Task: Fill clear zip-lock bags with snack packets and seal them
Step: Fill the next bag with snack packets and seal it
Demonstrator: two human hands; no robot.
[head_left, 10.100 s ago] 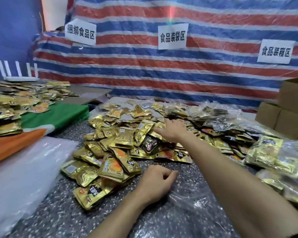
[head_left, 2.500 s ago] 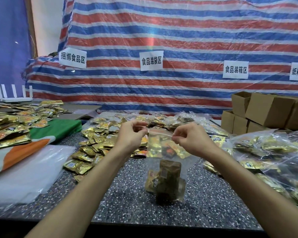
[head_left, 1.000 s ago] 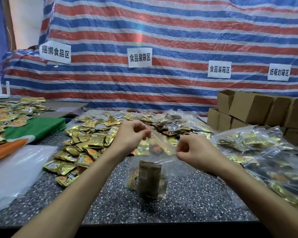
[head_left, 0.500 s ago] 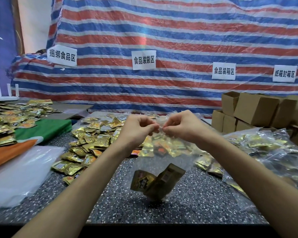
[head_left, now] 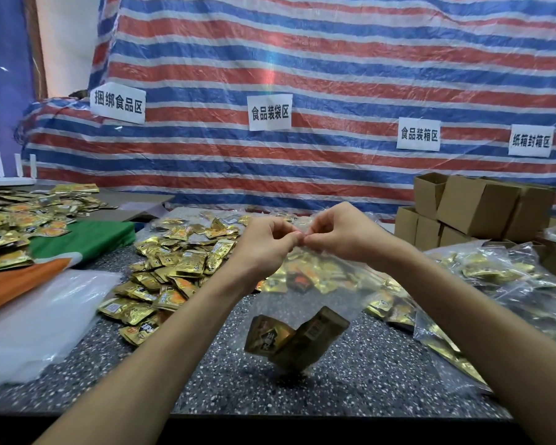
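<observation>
Sealing step: your left hand [head_left: 267, 242] and right hand [head_left: 337, 236] pinch the top of the zip-lock bag [head_left: 305, 287], fingertips meeting; snack packets [head_left: 296, 338] hang inside. Next, probably: press outward along the zip.

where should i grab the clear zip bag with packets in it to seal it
The clear zip-lock bag hangs upright with its snack packets sunk to the bottom, so the film is slack. Probably best pinched from above by the zip strip along its top edge, where the left hand and right hand pinch it now.
</observation>
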